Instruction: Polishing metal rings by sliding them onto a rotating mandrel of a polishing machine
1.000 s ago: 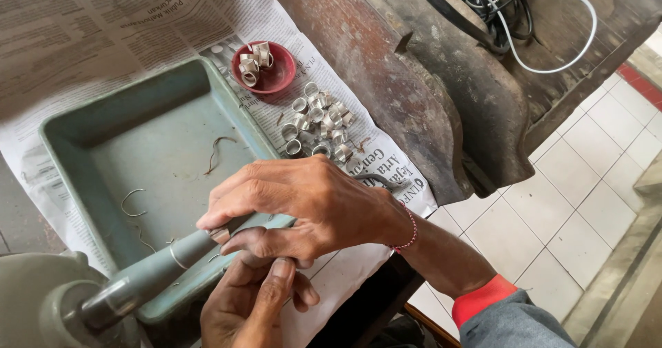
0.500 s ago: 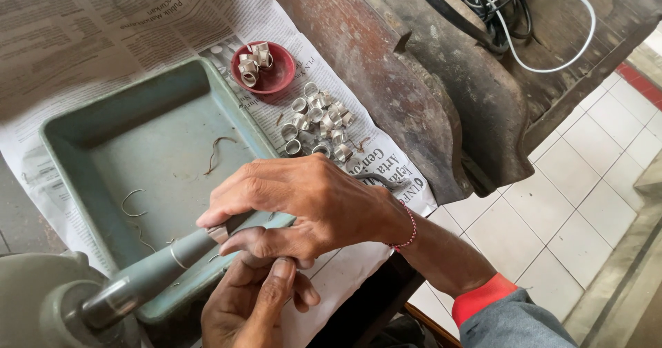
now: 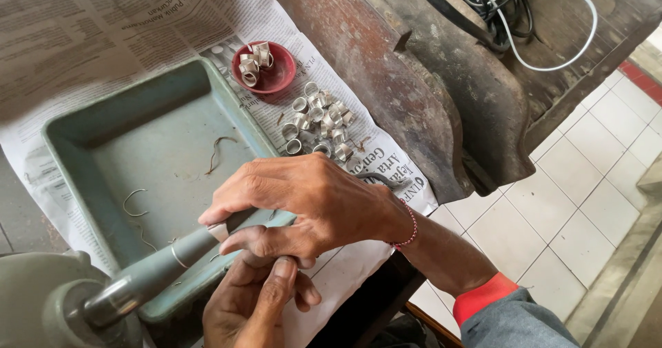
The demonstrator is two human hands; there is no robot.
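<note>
My right hand [image 3: 310, 203] reaches in from the right, a red bead bracelet on its wrist. Its fingers are closed around the tip of a grey tapered spindle [image 3: 155, 272] that sticks out of a machine at the lower left. A small pale metal piece [image 3: 219, 231] shows at the fingertips, pressed against the spindle. My left hand [image 3: 255, 303] sits just beneath, fingers curled and thumb touching the right hand's fingers; what it holds is hidden. Both hands hover over the near corner of a green-grey metal tray [image 3: 76, 124].
The tray holds a few wire scraps. Behind it a small red dish [image 3: 276, 79] holds several silver rings, with more loose rings [image 3: 317, 124] on the newspaper [image 3: 83, 38]. A worn wooden bench [image 3: 414, 93] with cables [image 3: 510, 3] stands to the right, tiled floor beyond.
</note>
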